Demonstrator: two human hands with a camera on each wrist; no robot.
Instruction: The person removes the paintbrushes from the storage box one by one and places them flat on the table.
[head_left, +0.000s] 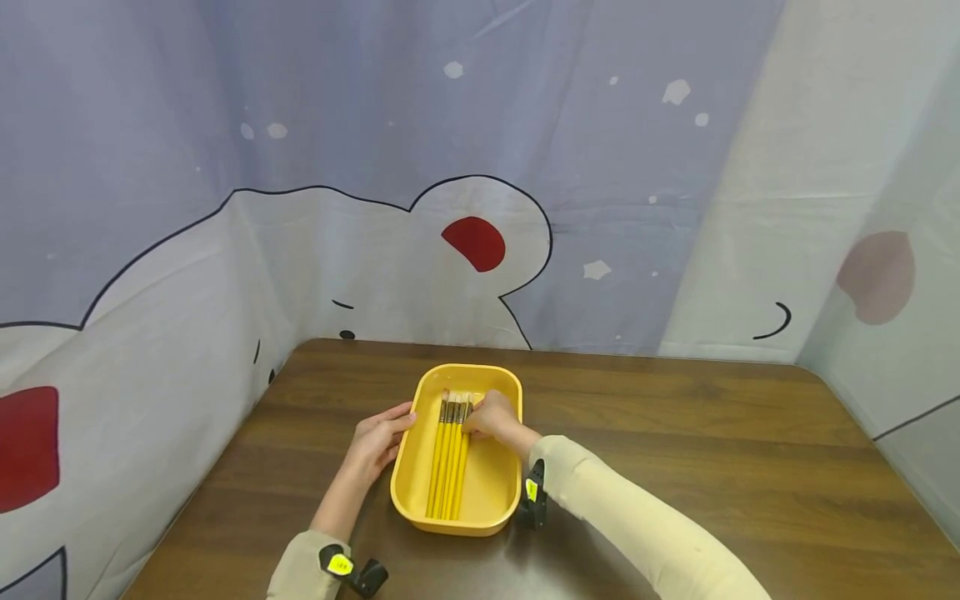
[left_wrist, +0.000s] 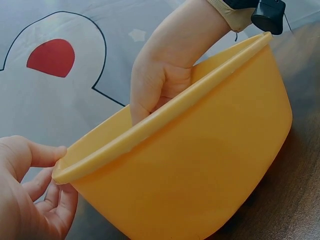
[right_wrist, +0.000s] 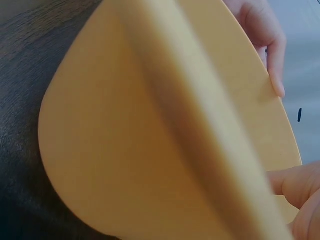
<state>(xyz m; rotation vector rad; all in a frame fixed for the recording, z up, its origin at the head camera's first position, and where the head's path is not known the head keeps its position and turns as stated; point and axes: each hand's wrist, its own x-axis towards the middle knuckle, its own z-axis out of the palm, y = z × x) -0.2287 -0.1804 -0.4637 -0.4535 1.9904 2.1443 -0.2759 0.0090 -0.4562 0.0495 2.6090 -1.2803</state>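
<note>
A yellow plastic basin (head_left: 491, 492) stands on the wooden table, its long side pointing away from me. Inside it several paintbrushes (head_left: 450, 467) with yellow handles lie side by side, bristles toward the far end. My left hand (head_left: 378, 437) holds the basin's left rim; in the left wrist view the thumb is on top of the rim and the fingers are beneath it. Reaching in over the right rim, my right hand (head_left: 491, 415) pinches the rightmost paintbrush near its metal collar. The basin wall hides those fingertips in the left wrist view.
The brown wooden table (head_left: 675, 467) extends widely to the right of the basin. A patterned cloth (head_left: 600, 192) hangs behind the table and along its sides. Each sleeve carries a black wrist camera, the left one (head_left: 367, 577) close to the table.
</note>
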